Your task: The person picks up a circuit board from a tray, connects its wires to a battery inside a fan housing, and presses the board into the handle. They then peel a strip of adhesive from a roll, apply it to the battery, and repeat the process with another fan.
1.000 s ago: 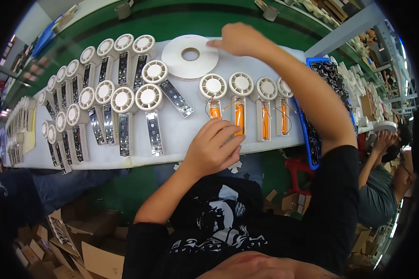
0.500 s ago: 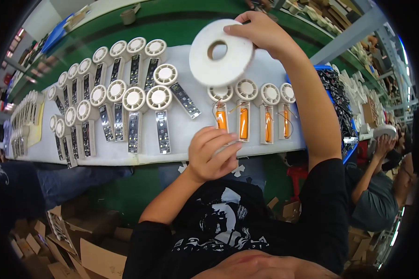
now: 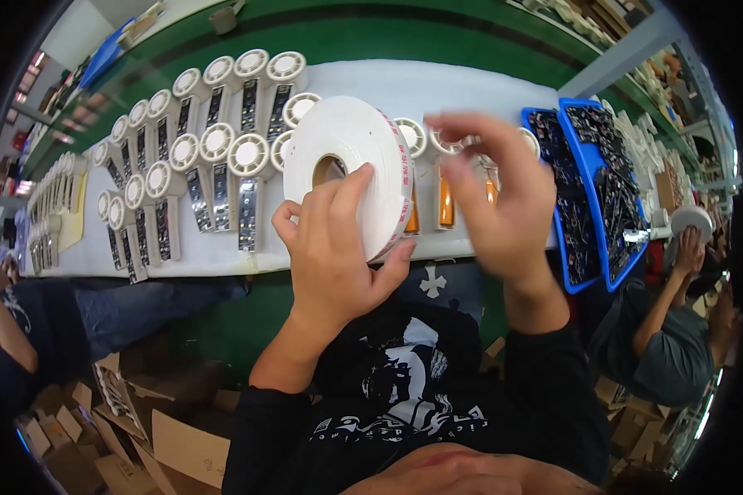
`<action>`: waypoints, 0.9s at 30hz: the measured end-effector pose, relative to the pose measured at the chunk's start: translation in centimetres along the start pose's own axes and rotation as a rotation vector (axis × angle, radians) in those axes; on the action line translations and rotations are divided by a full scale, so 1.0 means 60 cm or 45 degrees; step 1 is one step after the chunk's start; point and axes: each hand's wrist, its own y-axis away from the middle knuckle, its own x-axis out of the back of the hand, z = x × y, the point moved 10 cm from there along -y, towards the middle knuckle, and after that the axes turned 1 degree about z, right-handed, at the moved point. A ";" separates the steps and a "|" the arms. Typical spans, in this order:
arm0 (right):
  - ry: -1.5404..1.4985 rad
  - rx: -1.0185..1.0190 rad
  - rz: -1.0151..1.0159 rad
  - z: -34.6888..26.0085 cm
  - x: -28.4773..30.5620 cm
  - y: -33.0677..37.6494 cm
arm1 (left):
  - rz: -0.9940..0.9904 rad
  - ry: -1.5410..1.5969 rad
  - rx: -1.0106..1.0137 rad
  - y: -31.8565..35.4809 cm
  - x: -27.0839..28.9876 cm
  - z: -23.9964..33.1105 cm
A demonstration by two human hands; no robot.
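My left hand [image 3: 326, 239] grips a large roll of white tape [image 3: 371, 140], its thumb at the lower edge and its fingers on the flat side near the core hole. The roll is tilted, with its printed outer edge turned to the right. My right hand [image 3: 504, 194], blurred by motion, is apart from the roll on its right; thumb and fingers are spread, and nothing shows between them. Behind it stand white fan-like units with orange battery cells [image 3: 447, 202], partly hidden. Similar units with dark circuit boards [image 3: 248, 214] stand in rows on the left.
A pale padded table top [image 3: 371, 78] carries the units. Blue trays [image 3: 562, 239] of small dark parts are at the right end. Cardboard boxes [image 3: 191, 450] sit on the floor at lower left. On the far right a co-worker's hands [image 3: 688, 252] hold another white roll.
The roll has come down and nearer, from my right hand into my left. My right hand has let go and moved lower, toward me.
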 end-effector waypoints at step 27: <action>-0.856 0.703 -0.115 -0.105 0.019 0.089 | -0.003 1.167 0.871 0.074 0.060 -0.039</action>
